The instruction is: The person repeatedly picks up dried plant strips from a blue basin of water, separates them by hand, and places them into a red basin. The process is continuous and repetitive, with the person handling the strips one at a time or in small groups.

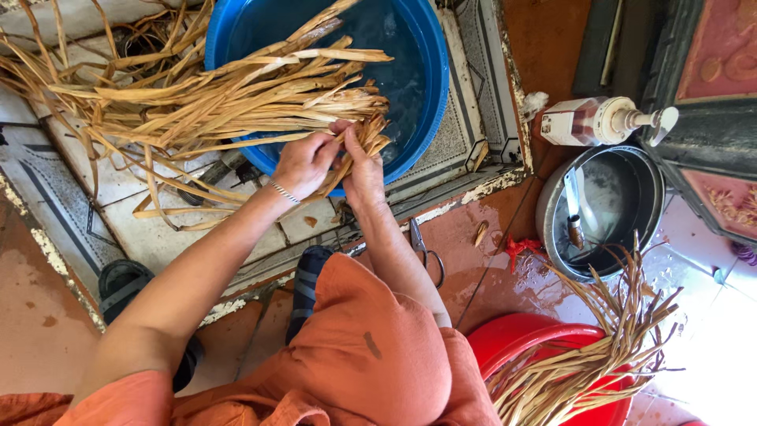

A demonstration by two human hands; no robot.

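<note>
Bundled tan dried leaf strips (236,102) are clamped by left hand (303,163) and right hand (364,175) over a round blue plastic basin (422,87).

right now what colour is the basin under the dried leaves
Blue basin, holding water, clearest in the head view.

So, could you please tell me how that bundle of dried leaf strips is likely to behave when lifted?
The dried leaf strips probably flop: their loose ends droop over the blue basin. Thin and dry, they look light. Both hands, left hand and right hand, pinch one end, so strands may slip.
</note>
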